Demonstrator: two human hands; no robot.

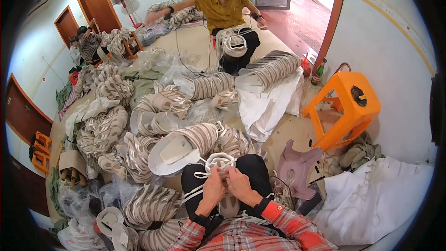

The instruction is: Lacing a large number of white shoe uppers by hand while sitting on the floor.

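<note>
Beige-and-white shoe upper (228, 207) resting on the lap across black trousers (254, 171), presumably set there for support while both hands work. White shoelace (200, 175) looped beside the left hand (213, 190), apparently pinched in closed fingertips. Right hand (242, 186) close against the left, fingers bent over the lacing area, perhaps to brace the soft upper; cannot tell whether gripping lace or fabric, or merely touching. Nested stack of striped uppers (200, 138) just beyond the knees, probably for easy reach and tidy shape.
</note>
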